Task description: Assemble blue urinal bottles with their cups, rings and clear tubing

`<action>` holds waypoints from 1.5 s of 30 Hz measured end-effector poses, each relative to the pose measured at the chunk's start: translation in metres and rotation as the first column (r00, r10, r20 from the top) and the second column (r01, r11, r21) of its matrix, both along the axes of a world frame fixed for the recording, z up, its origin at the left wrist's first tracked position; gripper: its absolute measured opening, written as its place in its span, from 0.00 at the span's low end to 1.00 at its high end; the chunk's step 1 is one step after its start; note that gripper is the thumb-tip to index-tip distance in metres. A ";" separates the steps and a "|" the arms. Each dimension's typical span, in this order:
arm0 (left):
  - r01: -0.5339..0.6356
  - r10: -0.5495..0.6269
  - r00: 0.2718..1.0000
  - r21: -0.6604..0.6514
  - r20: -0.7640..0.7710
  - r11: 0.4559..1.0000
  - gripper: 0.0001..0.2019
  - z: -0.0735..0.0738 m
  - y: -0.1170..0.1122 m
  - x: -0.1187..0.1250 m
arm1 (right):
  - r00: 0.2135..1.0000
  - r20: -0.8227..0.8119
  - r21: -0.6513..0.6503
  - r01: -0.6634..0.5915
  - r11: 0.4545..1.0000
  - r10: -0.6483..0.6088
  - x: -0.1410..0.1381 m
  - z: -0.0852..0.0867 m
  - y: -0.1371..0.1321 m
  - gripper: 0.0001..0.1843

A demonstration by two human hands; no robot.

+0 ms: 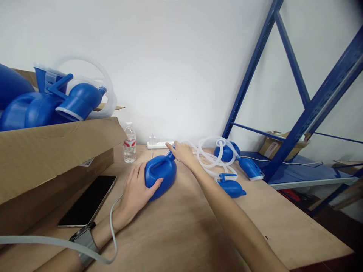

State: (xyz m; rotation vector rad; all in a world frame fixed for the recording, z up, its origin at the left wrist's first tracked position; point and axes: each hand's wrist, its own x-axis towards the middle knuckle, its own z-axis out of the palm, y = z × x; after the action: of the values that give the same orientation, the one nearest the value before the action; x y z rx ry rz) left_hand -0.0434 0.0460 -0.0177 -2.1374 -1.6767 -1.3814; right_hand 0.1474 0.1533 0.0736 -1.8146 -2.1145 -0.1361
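A blue plastic urinal bottle [167, 177] with a moulded handle lies on the wooden table in front of me, its neck pointing away to the upper right. My left hand [137, 192] is wrapped round the bottle's body from the left, thumb on the near side. At the neck, my right hand [183, 153] is closed with its thumb and fingers round the end, hiding most of it. A clear hose [208, 164] runs in loops just right of that hand; whether it joins this bottle is hidden.
More blue bottle parts [231, 187] lie on the right. An open cardboard box [56, 151] full of blue bottles and tubing stands left. Nearby are a black phone [87, 202], a water bottle [129, 143], a power strip [160, 144], a cable [56, 241] and a blue rack [292, 56].
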 end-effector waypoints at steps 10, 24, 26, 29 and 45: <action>-0.013 0.013 1.000 -0.003 -0.014 1.000 0.32 -0.003 0.001 -0.001 | 0.989 -0.056 0.001 -0.137 0.991 0.136 0.019 -0.004 -0.003 0.41; -0.033 0.034 0.999 0.034 -0.034 0.999 0.32 -0.007 0.004 0.001 | 0.993 0.034 -0.001 -0.113 0.994 0.113 0.015 0.000 0.004 0.41; -0.029 0.030 0.999 0.036 -0.028 0.999 0.32 -0.006 0.003 0.002 | 0.994 0.040 0.007 -0.098 0.995 0.097 0.012 -0.002 0.004 0.38; -0.035 0.035 0.999 0.036 -0.017 0.999 0.32 -0.004 0.002 0.002 | 0.996 0.044 0.023 -0.077 0.997 0.076 0.010 -0.003 0.002 0.36; -0.015 0.016 0.999 0.039 -0.040 0.999 0.30 -0.004 0.001 0.001 | 0.997 0.012 0.001 -0.076 0.997 0.076 0.011 -0.003 0.000 0.46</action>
State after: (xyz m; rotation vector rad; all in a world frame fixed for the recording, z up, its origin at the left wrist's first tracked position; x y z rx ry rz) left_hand -0.0426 0.0470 -0.0214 -2.1126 -1.6353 -1.3453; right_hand 0.1580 0.1534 0.0703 -1.7337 -2.1881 -0.1299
